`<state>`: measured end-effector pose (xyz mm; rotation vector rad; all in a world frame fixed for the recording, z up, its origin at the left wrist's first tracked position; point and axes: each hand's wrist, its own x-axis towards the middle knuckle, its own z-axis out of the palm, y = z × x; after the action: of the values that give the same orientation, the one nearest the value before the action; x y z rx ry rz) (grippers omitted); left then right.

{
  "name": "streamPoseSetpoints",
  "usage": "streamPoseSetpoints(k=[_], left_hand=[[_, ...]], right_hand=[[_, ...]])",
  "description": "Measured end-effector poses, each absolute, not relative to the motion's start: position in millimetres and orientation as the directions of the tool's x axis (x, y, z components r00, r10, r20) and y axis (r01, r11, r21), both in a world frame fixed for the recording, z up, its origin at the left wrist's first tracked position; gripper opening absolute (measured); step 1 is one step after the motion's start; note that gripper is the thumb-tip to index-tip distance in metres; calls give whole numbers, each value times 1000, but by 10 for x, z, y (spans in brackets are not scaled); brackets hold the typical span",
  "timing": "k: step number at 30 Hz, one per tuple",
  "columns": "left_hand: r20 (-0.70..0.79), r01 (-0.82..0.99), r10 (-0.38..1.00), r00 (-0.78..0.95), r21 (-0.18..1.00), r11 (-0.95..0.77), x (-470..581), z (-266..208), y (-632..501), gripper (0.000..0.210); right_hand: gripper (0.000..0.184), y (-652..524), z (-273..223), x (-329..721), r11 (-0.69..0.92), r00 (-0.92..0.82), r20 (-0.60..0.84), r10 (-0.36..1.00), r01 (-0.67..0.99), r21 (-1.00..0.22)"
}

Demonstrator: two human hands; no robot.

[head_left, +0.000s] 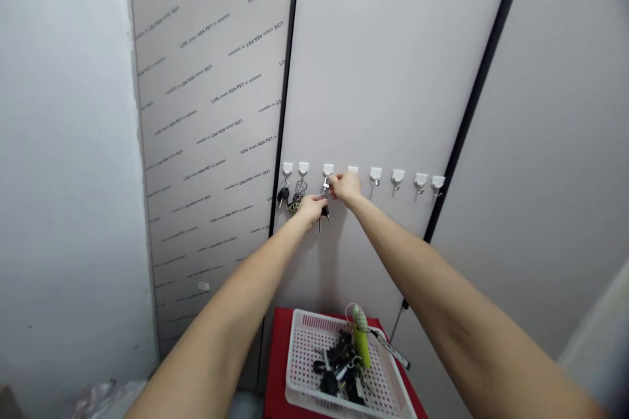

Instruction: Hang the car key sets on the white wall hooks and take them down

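A bunch of keys (325, 211) on a silver clasp hangs at the third white hook (328, 169) from the left. My left hand (310, 208) is closed on the keys' ring, just below the clasp. Fingers of my right hand (345, 188) pinch the top of the clasp close under the hook; whether it is hooked on is hard to see. Left of my hands, a black key (283, 194) hangs from the first hook (287, 168), and a key bunch with a round charm (293, 207) from the second hook (303, 168).
More hooks, such as one at the right end (438, 182), continue along the pale cabinet door (393, 65). Below, a white perforated basket (289, 366) stands on a red surface (275, 353), holding several keys (339, 366) and a yellow-green item (361, 340). Black door handles flank the door.
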<state>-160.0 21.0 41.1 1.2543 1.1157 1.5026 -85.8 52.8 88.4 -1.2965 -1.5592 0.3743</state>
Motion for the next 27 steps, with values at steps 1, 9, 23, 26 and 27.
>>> streamPoseSetpoints(k=[1, 9, 23, 26, 27], left_hand=[[220, -68, 968, -119, 971, -229, -1596, 383, 226, 6], [191, -75, 979, -72, 978, -197, -1558, 262, 292, 11], [62, 14, 993, -104, 998, -60, -1776, -149, 131, 13], [60, 43, 992, -114, 998, -55, -1796, -171, 93, 15], [60, 50, 991, -118, 997, -54, -1798, -189, 74, 16]], right_hand=[[17, 552, 864, -860, 365, 103, 498, 861, 556, -747], [22, 572, 741, -771, 380, 28, 547, 837, 689, -618], [23, -304, -1030, 8, 523, -523, 36, 852, 843, -122], [29, -211, -1197, 82, 387, -375, 123, 919, 917, -95], [31, -166, -1225, 99, 330, -313, 139, 940, 936, -121]])
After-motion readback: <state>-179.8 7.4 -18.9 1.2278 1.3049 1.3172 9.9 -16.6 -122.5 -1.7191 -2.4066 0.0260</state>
